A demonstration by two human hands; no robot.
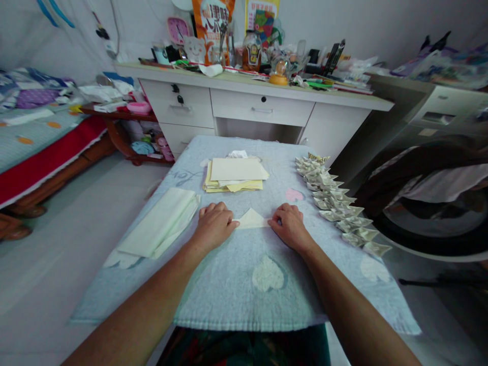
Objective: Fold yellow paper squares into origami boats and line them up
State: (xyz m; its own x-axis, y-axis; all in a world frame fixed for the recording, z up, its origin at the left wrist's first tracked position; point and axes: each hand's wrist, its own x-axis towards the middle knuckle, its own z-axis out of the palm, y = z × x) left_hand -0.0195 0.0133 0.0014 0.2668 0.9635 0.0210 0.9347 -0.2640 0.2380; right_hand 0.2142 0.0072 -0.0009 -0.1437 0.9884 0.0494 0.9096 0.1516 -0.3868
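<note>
A small cream sheet of paper [251,219], folded to a peak at the top with a flat strip along the bottom, lies on the cloth-covered table in front of me. My left hand [215,221] pinches its left end between thumb and fingers. At the opposite end, my right hand [290,226] pinches the right corner, fingers curled. Beyond the hands sits a stack of cream and yellow paper [239,170]. Larger folded pale sheets [162,221] rest to the left. Along the right side runs a row of folded paper boats [339,203], nested against one another.
A light blue cloth with heart shapes [229,290] covers the table. Behind it stands a white desk [263,104] crowded with jars and packets. A front-loading washing machine [438,119] is at the right, a bed [49,137] at the left.
</note>
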